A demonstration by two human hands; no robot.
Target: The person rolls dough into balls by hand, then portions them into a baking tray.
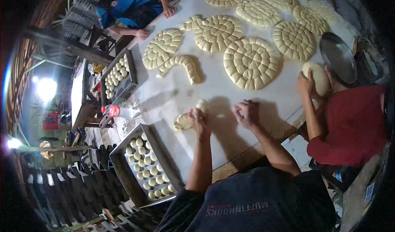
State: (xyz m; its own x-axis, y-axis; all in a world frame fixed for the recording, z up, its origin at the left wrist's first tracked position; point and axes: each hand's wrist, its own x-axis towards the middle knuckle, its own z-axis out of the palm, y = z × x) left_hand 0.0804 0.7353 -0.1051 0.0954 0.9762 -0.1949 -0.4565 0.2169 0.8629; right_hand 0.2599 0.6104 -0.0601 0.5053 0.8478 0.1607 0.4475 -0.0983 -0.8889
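Observation:
My left hand [200,123] is closed around a strip of pale dough [183,122] on the white table. One end of the strip sticks out beyond my fingers, and part of it is hidden beneath them. To the right, my right hand [247,113] rests low over the tabletop with its fingers curled in. Whatever lies under that palm is hidden. Beyond my hands is a curved row of cut dough pieces [187,65], and a large round of dough scored into pieces [251,63] lies farther back.
A deep tray of dough balls [144,127] stands at left, with another ball-filled tray [129,78] behind it. A bottle with a red label [116,111] stands between them. A co-worker in red [349,125] holds a dough lump [319,79] beside a round pan [338,57]. Another person [131,10] leans in opposite.

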